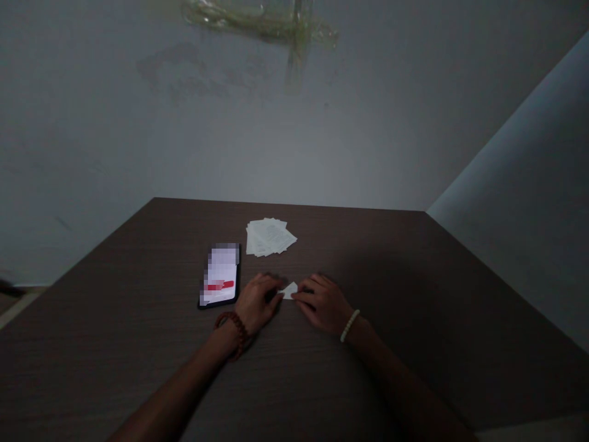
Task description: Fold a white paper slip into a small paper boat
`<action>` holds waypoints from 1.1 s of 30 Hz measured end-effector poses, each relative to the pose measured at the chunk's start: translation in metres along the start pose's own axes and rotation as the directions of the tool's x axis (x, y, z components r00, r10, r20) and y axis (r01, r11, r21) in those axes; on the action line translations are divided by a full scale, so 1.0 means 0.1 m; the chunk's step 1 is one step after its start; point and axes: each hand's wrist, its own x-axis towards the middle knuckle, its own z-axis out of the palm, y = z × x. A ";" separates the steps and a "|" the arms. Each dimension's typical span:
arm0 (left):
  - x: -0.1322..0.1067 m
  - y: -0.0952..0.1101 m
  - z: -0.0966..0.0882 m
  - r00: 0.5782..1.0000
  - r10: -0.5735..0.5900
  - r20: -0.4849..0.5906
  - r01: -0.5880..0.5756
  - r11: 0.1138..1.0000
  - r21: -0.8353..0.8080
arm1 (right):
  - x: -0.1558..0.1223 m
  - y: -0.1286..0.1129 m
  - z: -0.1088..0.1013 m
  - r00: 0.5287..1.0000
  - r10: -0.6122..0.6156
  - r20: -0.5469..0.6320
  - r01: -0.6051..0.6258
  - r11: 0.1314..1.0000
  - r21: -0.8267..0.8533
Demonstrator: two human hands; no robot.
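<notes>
While the small white paper (289, 292) lies below the frame's centre, your left hand (257, 302) pinches its left edge and your right hand (324, 302) its right, neither nearer, long axis indeterminable.

- The left forearm (184, 390), bare, reaches in from the near left, slanting far and to the right.
- The right forearm (400, 374), also bare, comes from the near right, slanting far and to the left.
- The left hand (257, 304) is back up, fingers (263, 280) curled rightward, thumb (275, 302) on the near side.
- The right hand (324, 304) lies low, its fingers bent leftward.
- Both hands' fingertips (295, 296) point toward each other, near but apart.
</notes>
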 end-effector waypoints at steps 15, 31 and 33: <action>-0.01 0.03 -0.02 0.999 -0.029 -0.037 0.028 0.999 -0.030 | 0.03 -0.09 -0.10 0.990 -0.021 0.138 0.024 1.000 -0.020; -0.07 -0.02 -0.05 0.982 0.179 0.063 -0.182 0.981 0.059 | 0.05 -0.14 -0.09 0.987 0.038 0.155 -0.031 0.998 -0.046; -0.07 -0.04 -0.07 0.973 0.211 0.088 -0.217 0.974 0.063 | 0.04 -0.15 -0.09 0.988 0.042 0.151 -0.035 0.998 -0.051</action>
